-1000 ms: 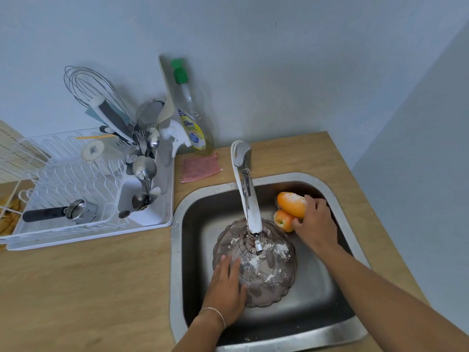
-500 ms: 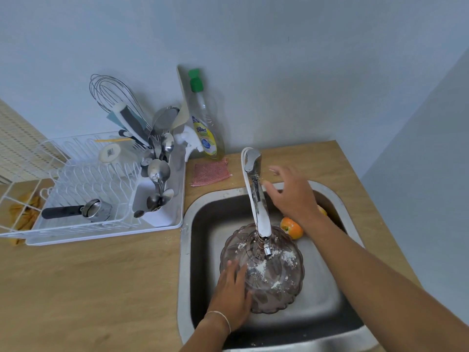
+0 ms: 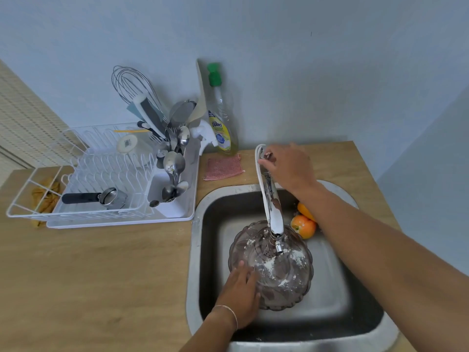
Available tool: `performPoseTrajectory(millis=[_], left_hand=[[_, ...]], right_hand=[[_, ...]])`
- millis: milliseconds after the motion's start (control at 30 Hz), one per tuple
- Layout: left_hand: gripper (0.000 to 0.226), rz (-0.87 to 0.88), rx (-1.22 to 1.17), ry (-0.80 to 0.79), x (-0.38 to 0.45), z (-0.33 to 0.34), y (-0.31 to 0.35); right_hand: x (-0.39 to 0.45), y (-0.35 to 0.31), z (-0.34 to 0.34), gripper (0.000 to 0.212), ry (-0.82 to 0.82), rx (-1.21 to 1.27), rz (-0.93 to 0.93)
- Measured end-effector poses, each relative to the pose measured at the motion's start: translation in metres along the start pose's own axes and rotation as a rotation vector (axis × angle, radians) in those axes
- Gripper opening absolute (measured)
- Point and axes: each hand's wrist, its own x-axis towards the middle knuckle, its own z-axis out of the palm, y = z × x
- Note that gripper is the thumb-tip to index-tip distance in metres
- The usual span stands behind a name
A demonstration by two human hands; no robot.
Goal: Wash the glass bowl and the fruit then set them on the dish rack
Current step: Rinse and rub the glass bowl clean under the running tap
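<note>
A smoky glass bowl (image 3: 281, 273) dusted with white powder sits in the steel sink (image 3: 337, 308), under the spout of the tap (image 3: 272, 207). My left hand (image 3: 239, 295) grips the bowl's near-left rim. My right hand (image 3: 288, 166) rests on the tap's handle at the top, fingers curled over it. Two orange fruits (image 3: 303, 226) lie at the sink's back right, partly hidden by my right forearm. The white dish rack (image 3: 101, 179) stands on the counter to the left.
The rack holds a black-handled metal scoop (image 3: 96, 198), a cutlery caddy with spoons and a whisk (image 3: 172, 161). A dish-soap bottle (image 3: 220, 118) and a pink cloth (image 3: 223, 167) sit behind the sink. A wooden counter (image 3: 96, 275) spreads to the left.
My right hand left the fruit in the sink, rose and moved back to the tap handle. My left hand stayed on the bowl. The view shifted slightly.
</note>
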Motion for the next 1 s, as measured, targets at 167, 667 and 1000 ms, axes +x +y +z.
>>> performPoseTrajectory(millis=[167, 667, 1000], left_hand=[[0.054, 0.062, 0.101, -0.045, 0.0, 0.001, -0.001], [0.037, 0.063, 0.152, -0.209, 0.004, -0.002, 0.01], [0.074, -0.065, 0.352, -0.244, 0.014, 0.022, -0.002]], right_hand=[[0.009, 0.009, 0.003, 0.044, 0.01, 0.123, 0.117], [-0.232, 0.035, 0.083, 0.052, -0.638, 0.02, -0.107], [-0.27, 0.025, 0.094, 0.07, -1.004, -0.244, -0.137]])
